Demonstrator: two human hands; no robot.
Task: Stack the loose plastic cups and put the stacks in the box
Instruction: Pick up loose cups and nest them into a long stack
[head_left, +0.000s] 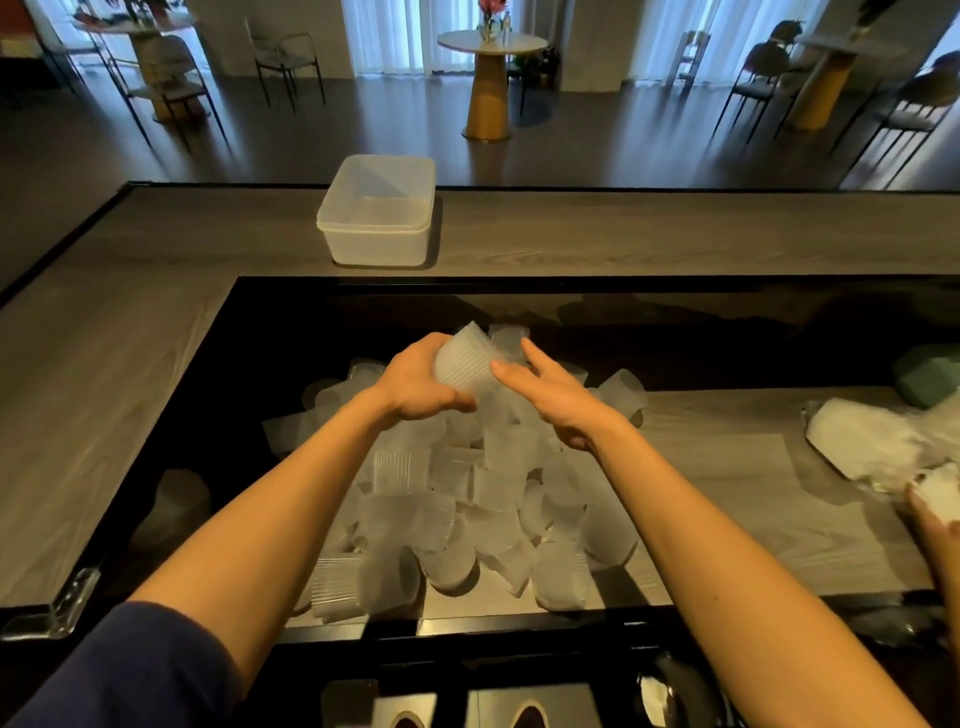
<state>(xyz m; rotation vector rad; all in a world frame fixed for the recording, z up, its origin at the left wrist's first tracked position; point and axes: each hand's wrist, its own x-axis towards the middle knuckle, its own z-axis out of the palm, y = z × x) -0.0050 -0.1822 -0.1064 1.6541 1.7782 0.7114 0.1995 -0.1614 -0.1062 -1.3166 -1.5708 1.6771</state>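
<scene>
Left ledge (104, 364): wood top with a black lip along the well. I judge it bare enough to set a finished stack on if I need to.
Box (376, 213): clear tub, open and with nothing in it, on the far ledge beyond the well and well apart from my hands. Reaching it means lifting up over the black front edge, so I'd raise first and then go forward.
Left hand (421, 384): curled round a ribbed cup (462, 364) and gripping it at the wall, with the mouth tilted up and away. It may be a short nest already; the blur hides the count.
Loose cups (467, 493): a tumbled heap on the lower shelf under both wrists, lying every way.
Right hand (550, 400): fingers straight and spread, thumb tip against the ribbed cup, nothing clamped that I can see.
Step in hand: nesting. I'd hold the ribbed cup steady, bring the next cup in mouth-to-base on the same axis, and push lightly, since thin walls buckle.
Shelf right of heap (727, 493): bare wood, open room for sorting.
Plastic bag (883, 441): crumpled, near the right end.
Another person's hand (930, 514): working at that bag. I'd keep my right elbow in.
</scene>
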